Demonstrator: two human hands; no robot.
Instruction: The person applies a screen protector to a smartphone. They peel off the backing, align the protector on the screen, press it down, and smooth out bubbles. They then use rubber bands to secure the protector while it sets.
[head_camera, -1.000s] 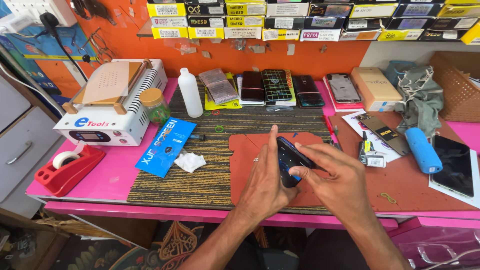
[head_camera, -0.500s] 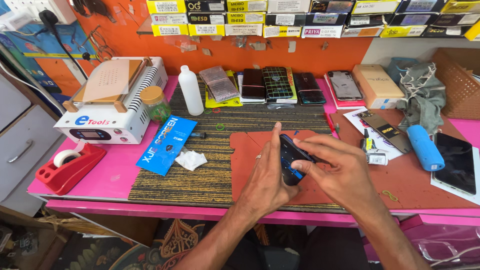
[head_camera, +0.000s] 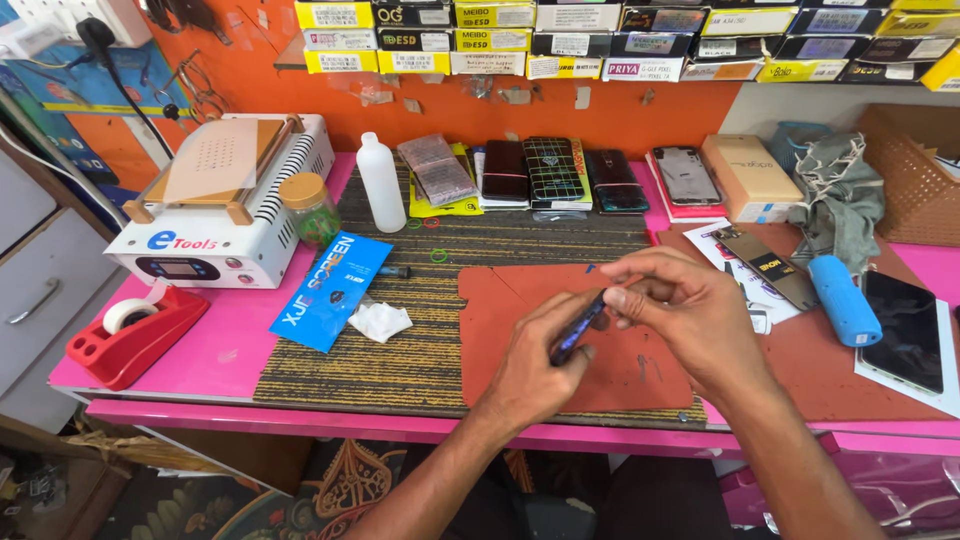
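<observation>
Phone (head_camera: 577, 328), held flat a moment before, was now turned edge-up, gripped between left hand (head_camera: 535, 370) and right hand (head_camera: 690, 310) fingers, over the red mat (head_camera: 520, 300) just beneath both hands, exposing its side edge.

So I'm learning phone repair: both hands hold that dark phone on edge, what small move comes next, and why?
Probably lower the phone flat onto the red mat. The left hand and right hand pinch it edge-on in the air, so nothing supports it there.
</observation>
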